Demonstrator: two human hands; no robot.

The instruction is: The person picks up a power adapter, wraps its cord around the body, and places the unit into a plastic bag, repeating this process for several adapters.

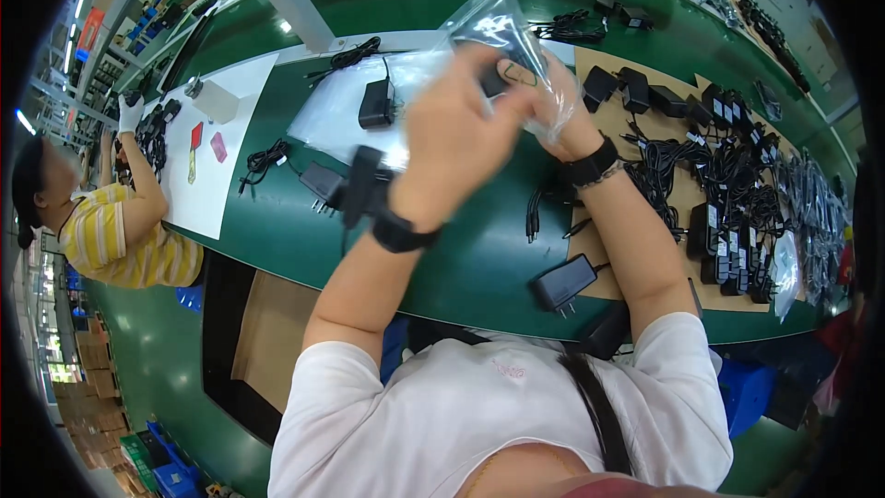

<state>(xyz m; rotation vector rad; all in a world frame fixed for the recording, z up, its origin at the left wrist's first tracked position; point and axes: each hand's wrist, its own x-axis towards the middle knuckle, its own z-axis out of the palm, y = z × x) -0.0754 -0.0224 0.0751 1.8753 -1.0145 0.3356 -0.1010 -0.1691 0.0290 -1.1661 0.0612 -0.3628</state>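
Above the far part of the green table, my right hand (557, 106) grips a clear plastic bag (498, 11), whose upper end sticks up past my fingers. My left hand (456, 134) is blurred by motion and meets the right one at the bag. Between its thumb and fingers shows a dark object (492, 81), partly hidden; its kind cannot be made out. A black power adapter (323, 183) with metal prongs lies left of my left wrist. Another black adapter (376, 103) rests on a stack of clear bags (341, 134). Nearer me, a third adapter (565, 283) lies beside my right forearm.
On the right, brown cardboard (678, 143) bears several black adapters and coiled cables (668, 166). Bagged items (811, 212) are heaped at the far right. A coiled cable (265, 166) lies to the left, near a white sheet (241, 111). A person in yellow (129, 226) works there.
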